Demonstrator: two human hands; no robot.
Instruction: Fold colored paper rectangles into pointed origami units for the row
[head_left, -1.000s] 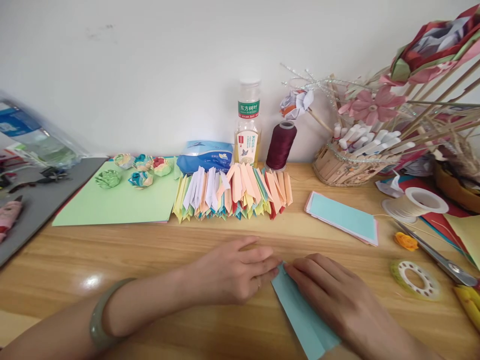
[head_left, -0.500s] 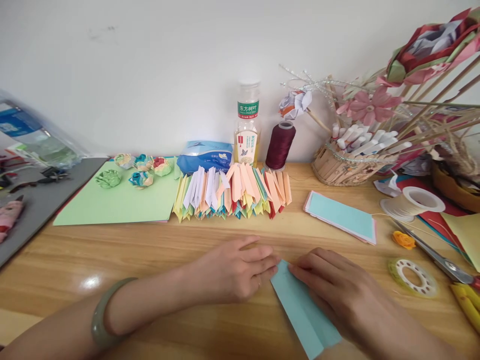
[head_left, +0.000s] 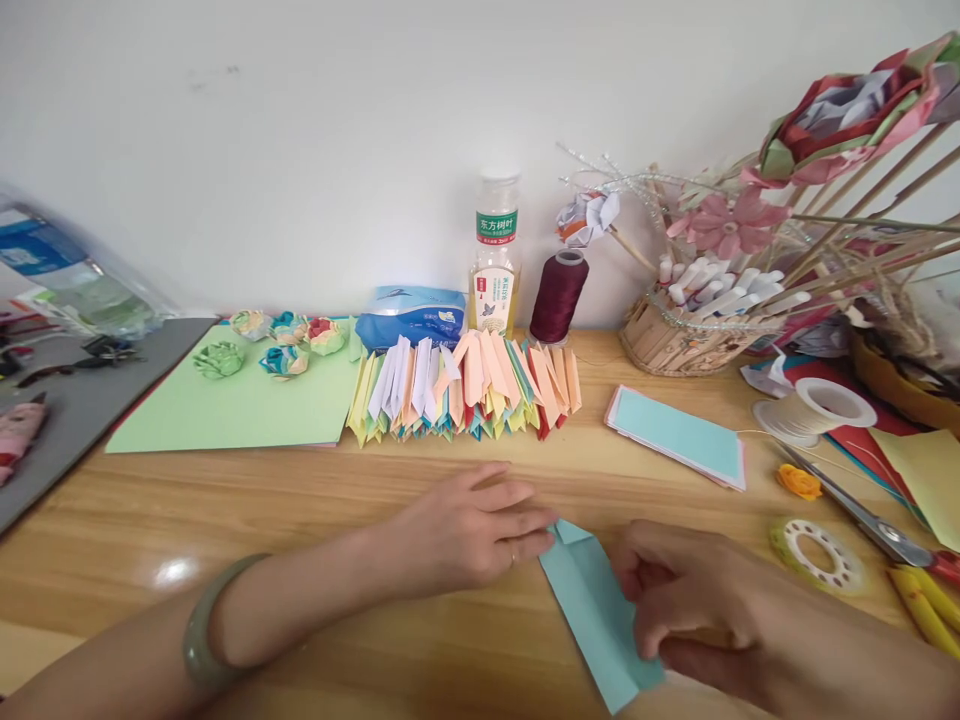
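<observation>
A light blue paper strip (head_left: 592, 615) lies slanted on the wooden table in front of me. It has a lengthwise crease, and its top right corner is folded over into a small flap. My left hand (head_left: 476, 530) rests flat at its upper left corner, fingers stretched out and fingertips touching the edge. Curled at the paper's right side is my right hand (head_left: 697, 600), with the thumb and bent fingers closed at the edge. A green bangle (head_left: 210, 625) circles my left wrist.
Behind my hands stand folded paper pieces (head_left: 465, 385), a bottle (head_left: 495, 260) and a thread cone (head_left: 559, 297). Paper flowers (head_left: 285, 360) sit on green sheets at left. At right are a blue paper stack (head_left: 679, 435), scissors (head_left: 877, 525), tape (head_left: 816, 555) and a marker basket (head_left: 690, 335).
My right hand has moved from the top of the strip down along its right side, its fingers curling. A folded corner flap now shows. The left hand stays at the upper corner.
</observation>
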